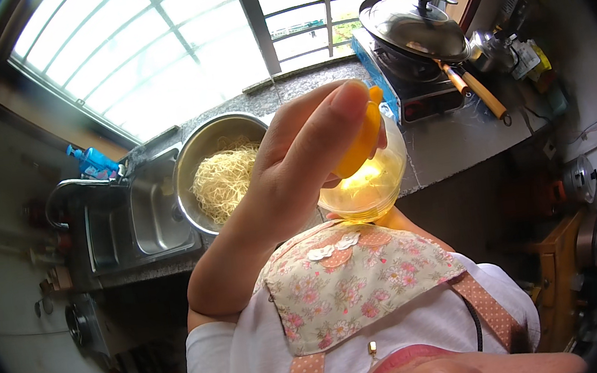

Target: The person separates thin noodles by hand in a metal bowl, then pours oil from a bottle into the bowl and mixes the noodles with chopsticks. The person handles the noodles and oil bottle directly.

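Close to the camera, my left hand (306,138) has its thumb and fingers closed around a yellow plastic part (361,145), which looks like a cap, at the top of a clear plastic bottle (395,158). Yellow liquid, apparently oil, glows inside the bottle. At its base, in front of my chest, is my right hand (389,220). It seems to hold the bottle from below and is mostly hidden. Left of the bottle stands a round stainless steel basin (183,172) with a heap of thin pale noodles (224,176). My left forearm covers its right side.
A double steel sink (159,209) with a curved faucet (62,198) lies left, with blue bottles (97,160) behind it. On the right, a lidded wok (413,27) with wooden handles sits on a gas stove (422,98). The stone countertop (467,146) runs below the barred window (174,39).
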